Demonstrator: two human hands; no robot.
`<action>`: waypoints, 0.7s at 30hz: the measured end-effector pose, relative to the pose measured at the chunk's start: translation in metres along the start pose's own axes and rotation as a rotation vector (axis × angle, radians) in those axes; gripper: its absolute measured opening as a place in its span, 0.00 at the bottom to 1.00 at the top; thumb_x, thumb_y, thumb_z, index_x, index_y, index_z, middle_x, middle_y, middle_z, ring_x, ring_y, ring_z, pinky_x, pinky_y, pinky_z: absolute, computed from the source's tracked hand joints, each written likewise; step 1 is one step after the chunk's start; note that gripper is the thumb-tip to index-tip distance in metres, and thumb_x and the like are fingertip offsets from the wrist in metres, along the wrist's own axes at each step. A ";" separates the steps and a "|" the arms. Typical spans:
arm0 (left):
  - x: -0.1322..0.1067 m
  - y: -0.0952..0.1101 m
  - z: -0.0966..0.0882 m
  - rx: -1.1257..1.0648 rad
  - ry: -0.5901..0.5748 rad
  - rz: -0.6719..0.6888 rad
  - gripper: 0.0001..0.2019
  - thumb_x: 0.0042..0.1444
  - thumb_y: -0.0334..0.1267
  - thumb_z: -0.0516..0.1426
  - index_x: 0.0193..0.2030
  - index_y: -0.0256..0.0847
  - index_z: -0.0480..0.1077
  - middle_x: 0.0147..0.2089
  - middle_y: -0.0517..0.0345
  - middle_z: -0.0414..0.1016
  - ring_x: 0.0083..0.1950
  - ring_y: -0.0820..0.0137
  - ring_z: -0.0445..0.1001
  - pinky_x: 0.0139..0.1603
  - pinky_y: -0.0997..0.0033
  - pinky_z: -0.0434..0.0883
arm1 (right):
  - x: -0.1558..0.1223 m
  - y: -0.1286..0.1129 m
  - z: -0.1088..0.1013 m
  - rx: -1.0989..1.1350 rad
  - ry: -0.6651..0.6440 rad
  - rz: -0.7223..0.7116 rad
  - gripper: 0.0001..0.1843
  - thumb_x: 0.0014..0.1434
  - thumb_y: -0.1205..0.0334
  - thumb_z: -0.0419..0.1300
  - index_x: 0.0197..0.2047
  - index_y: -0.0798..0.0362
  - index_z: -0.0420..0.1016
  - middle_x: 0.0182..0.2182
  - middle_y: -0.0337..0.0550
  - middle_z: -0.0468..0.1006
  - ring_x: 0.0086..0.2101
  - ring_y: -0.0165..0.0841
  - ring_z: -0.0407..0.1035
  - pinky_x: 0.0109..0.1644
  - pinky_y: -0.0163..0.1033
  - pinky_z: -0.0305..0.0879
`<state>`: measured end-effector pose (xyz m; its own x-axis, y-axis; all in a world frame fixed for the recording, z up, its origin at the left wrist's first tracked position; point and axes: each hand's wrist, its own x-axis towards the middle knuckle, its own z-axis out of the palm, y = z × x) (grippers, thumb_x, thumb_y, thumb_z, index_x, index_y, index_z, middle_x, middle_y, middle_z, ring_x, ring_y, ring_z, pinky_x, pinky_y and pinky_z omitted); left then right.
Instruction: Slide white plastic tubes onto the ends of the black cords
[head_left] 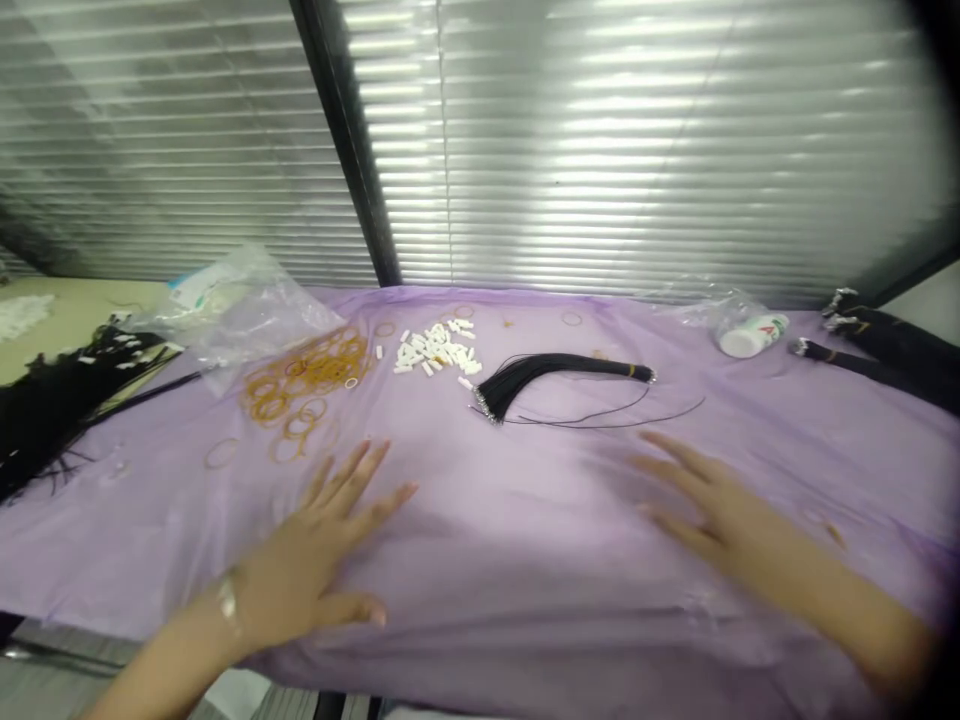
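My left hand (315,550) lies spread on the lilac plastic sheet (510,570), close below a loose pile of amber rubber bands (304,385). A shiny band circles that wrist. My right hand (712,510) is blurred, with fingers apart over the sheet, and it touches nothing else. Between and beyond the hands lies a bundle of thin black wires (555,378) with metal ends, a few strands looping loose. Small white tubular pieces (435,350) form a heap beside the rubber bands. Neither hand holds anything.
More black wire bundles lie at the left (52,410) and right (892,350) edges. A clear plastic bag (240,310) and a white bottle (752,335) sit at the back. Slatted blinds (637,150) and a dark post (345,130) stand behind the table.
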<state>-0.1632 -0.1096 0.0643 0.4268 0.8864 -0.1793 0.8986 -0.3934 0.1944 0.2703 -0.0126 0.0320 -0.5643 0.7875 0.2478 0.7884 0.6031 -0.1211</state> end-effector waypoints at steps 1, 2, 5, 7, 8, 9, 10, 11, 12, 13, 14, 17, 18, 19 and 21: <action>0.014 0.005 -0.001 -0.013 -0.025 0.021 0.45 0.45 0.65 0.52 0.67 0.56 0.39 0.71 0.54 0.22 0.69 0.46 0.31 0.63 0.38 0.40 | 0.017 -0.015 0.005 0.047 -0.099 -0.080 0.26 0.58 0.45 0.50 0.59 0.39 0.60 0.63 0.40 0.53 0.56 0.43 0.60 0.55 0.49 0.68; 0.026 0.008 0.002 -0.015 -0.049 0.035 0.44 0.47 0.65 0.51 0.67 0.54 0.37 0.71 0.52 0.22 0.69 0.46 0.30 0.63 0.37 0.39 | 0.033 -0.026 0.013 0.065 -0.148 -0.133 0.26 0.60 0.47 0.50 0.60 0.43 0.59 0.64 0.43 0.51 0.59 0.44 0.55 0.59 0.51 0.63; 0.048 0.008 0.022 0.016 -0.103 0.019 0.44 0.48 0.66 0.48 0.68 0.50 0.39 0.70 0.44 0.24 0.69 0.45 0.29 0.61 0.34 0.35 | 0.071 -0.033 0.044 0.120 -0.141 -0.202 0.27 0.61 0.51 0.50 0.61 0.54 0.59 0.63 0.53 0.54 0.61 0.45 0.50 0.62 0.53 0.55; 0.049 0.001 0.036 0.024 -0.119 0.020 0.49 0.44 0.69 0.50 0.68 0.47 0.39 0.70 0.40 0.25 0.69 0.44 0.30 0.61 0.34 0.33 | 0.086 -0.025 0.063 0.153 -0.126 -0.201 0.32 0.62 0.50 0.49 0.64 0.60 0.53 0.62 0.58 0.55 0.61 0.45 0.50 0.63 0.54 0.53; 0.047 -0.002 0.041 0.023 -0.122 0.027 0.52 0.41 0.70 0.51 0.68 0.46 0.38 0.70 0.39 0.25 0.69 0.45 0.31 0.61 0.34 0.32 | 0.090 -0.021 0.069 0.166 -0.119 -0.197 0.33 0.62 0.50 0.48 0.64 0.62 0.51 0.62 0.59 0.55 0.61 0.45 0.50 0.63 0.54 0.52; 0.043 -0.006 0.044 0.020 -0.123 0.031 0.54 0.39 0.70 0.52 0.68 0.45 0.38 0.70 0.38 0.25 0.69 0.45 0.31 0.62 0.35 0.32 | 0.092 -0.017 0.074 0.179 -0.115 -0.196 0.34 0.63 0.50 0.48 0.65 0.63 0.49 0.62 0.60 0.55 0.61 0.44 0.50 0.64 0.54 0.52; 0.039 -0.008 0.045 0.017 -0.131 0.029 0.56 0.37 0.71 0.53 0.68 0.44 0.38 0.70 0.38 0.26 0.69 0.46 0.31 0.62 0.36 0.32 | 0.093 -0.015 0.077 0.193 -0.111 -0.197 0.34 0.63 0.50 0.47 0.65 0.63 0.49 0.62 0.59 0.55 0.61 0.44 0.49 0.64 0.54 0.51; 0.036 -0.010 0.044 0.015 -0.144 0.019 0.57 0.35 0.71 0.54 0.68 0.44 0.39 0.70 0.38 0.26 0.70 0.46 0.31 0.62 0.37 0.32 | 0.092 -0.013 0.079 0.210 -0.105 -0.201 0.33 0.63 0.50 0.47 0.65 0.62 0.51 0.62 0.59 0.55 0.62 0.44 0.49 0.64 0.55 0.51; 0.034 -0.011 0.040 0.012 -0.164 0.006 0.58 0.33 0.70 0.55 0.68 0.43 0.41 0.70 0.38 0.27 0.70 0.46 0.31 0.63 0.37 0.33 | 0.092 -0.012 0.080 0.229 -0.097 -0.206 0.32 0.63 0.51 0.48 0.64 0.62 0.53 0.62 0.58 0.55 0.62 0.45 0.49 0.64 0.55 0.50; 0.033 -0.011 0.035 0.007 -0.188 -0.007 0.57 0.33 0.69 0.57 0.68 0.43 0.44 0.70 0.38 0.29 0.70 0.46 0.32 0.63 0.38 0.35 | 0.091 -0.012 0.080 0.247 -0.086 -0.210 0.30 0.63 0.51 0.48 0.63 0.61 0.55 0.62 0.58 0.55 0.62 0.45 0.49 0.64 0.56 0.49; 0.036 -0.011 0.029 0.000 -0.204 -0.018 0.53 0.36 0.67 0.57 0.67 0.44 0.47 0.71 0.39 0.32 0.70 0.47 0.34 0.63 0.38 0.37 | 0.090 -0.012 0.079 0.266 -0.072 -0.213 0.29 0.63 0.52 0.49 0.62 0.60 0.57 0.61 0.58 0.56 0.61 0.45 0.49 0.64 0.57 0.49; 0.060 -0.007 0.005 -0.017 -0.167 -0.041 0.29 0.53 0.57 0.52 0.58 0.46 0.64 0.69 0.44 0.46 0.69 0.52 0.46 0.64 0.45 0.50 | 0.090 -0.012 0.078 0.320 -0.017 -0.217 0.23 0.62 0.56 0.51 0.58 0.57 0.64 0.59 0.56 0.61 0.60 0.44 0.52 0.62 0.56 0.53; 0.075 -0.004 -0.003 -0.013 -0.121 -0.039 0.23 0.56 0.53 0.51 0.53 0.45 0.68 0.68 0.45 0.50 0.67 0.54 0.51 0.63 0.49 0.54 | 0.090 -0.012 0.079 0.338 0.007 -0.216 0.21 0.62 0.57 0.51 0.56 0.56 0.66 0.57 0.55 0.64 0.59 0.42 0.54 0.62 0.54 0.54; 0.091 0.000 -0.011 -0.003 -0.059 -0.027 0.20 0.56 0.51 0.51 0.49 0.43 0.70 0.67 0.45 0.52 0.66 0.54 0.55 0.62 0.51 0.57 | 0.090 -0.011 0.079 0.355 0.031 -0.213 0.19 0.61 0.59 0.52 0.53 0.55 0.68 0.56 0.54 0.65 0.58 0.41 0.56 0.61 0.53 0.56; 0.132 0.012 -0.023 -0.006 0.082 0.052 0.19 0.55 0.48 0.53 0.48 0.39 0.70 0.65 0.41 0.56 0.65 0.52 0.56 0.62 0.51 0.57 | 0.090 -0.009 0.080 0.393 0.079 -0.208 0.14 0.60 0.62 0.53 0.48 0.55 0.71 0.53 0.52 0.68 0.55 0.39 0.59 0.59 0.49 0.59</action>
<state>-0.0987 0.0081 0.0651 0.4627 0.8820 -0.0892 0.8747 -0.4379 0.2077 0.1925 0.0629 -0.0220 -0.6685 0.6414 0.3764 0.4988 0.7621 -0.4128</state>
